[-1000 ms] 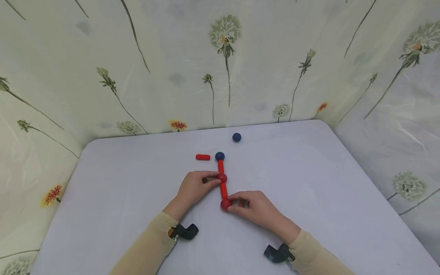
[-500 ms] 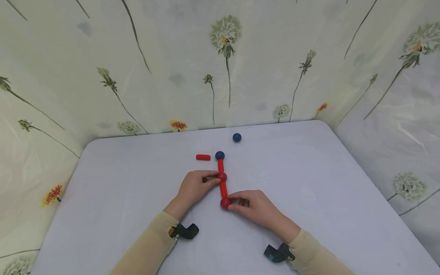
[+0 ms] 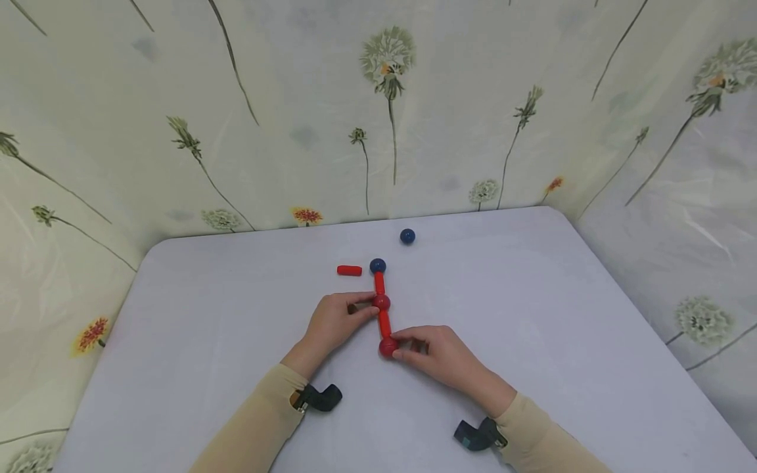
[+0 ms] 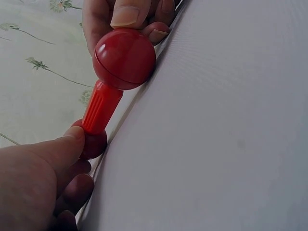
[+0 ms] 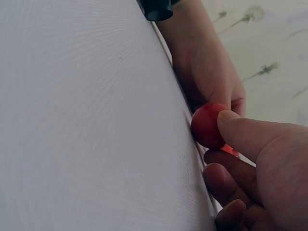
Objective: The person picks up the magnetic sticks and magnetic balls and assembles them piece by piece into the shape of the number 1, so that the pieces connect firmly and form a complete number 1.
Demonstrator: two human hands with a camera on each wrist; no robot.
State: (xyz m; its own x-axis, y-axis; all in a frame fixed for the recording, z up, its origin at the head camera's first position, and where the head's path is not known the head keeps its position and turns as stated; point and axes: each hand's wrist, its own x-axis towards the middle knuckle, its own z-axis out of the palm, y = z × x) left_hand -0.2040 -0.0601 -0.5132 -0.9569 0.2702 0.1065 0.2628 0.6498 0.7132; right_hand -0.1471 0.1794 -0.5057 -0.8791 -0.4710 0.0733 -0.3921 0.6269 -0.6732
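Note:
A straight chain of balls and rods lies in the middle of the table in the head view. From far to near it runs blue ball [image 3: 378,265], red rod [image 3: 380,283], middle red ball [image 3: 382,302], second red rod [image 3: 385,324], near red ball [image 3: 388,347]. My left hand [image 3: 338,320] pinches the middle red ball from the left, between thumb and fingers. On the right, my right hand [image 3: 442,355] pinches the near red ball. The left wrist view shows the ribbed red rod [image 4: 101,107] joining both red balls. In the right wrist view my thumb presses the near red ball [image 5: 210,126].
A loose red rod [image 3: 349,270] lies left of the chain's far end. Another blue ball [image 3: 407,236] rests near the back edge of the white table [image 3: 562,315]. A flower-printed curtain [image 3: 307,118] hangs behind and beside the table.
Both hands keep their pinch on the red balls. The whole chain has slid slightly away from me, toward the back of the table. The loose rod and loose blue ball stay put.

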